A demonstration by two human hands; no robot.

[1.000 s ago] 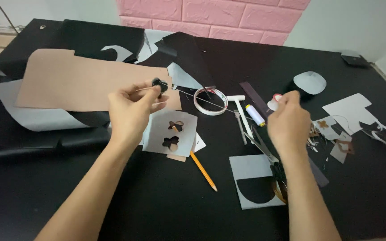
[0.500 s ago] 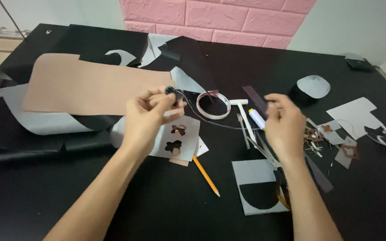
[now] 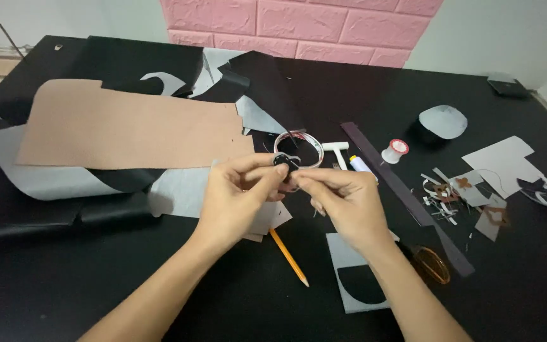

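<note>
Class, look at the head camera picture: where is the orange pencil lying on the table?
The orange pencil lies on the black table near the middle, between the person's forearms, just below the left hand and left of a grey-and-black cut piece.

Black table (image 3: 64,297), tan sheet (image 3: 128,130), orange pencil (image 3: 289,258).

Two bare forearms rise from the lower edge of the frame toward its centre. No sleeves, gloves, watch, rings or bracelets are worn on the left hand (image 3: 235,199) or right hand (image 3: 343,202). Fingernails are short and unpainted.
</note>
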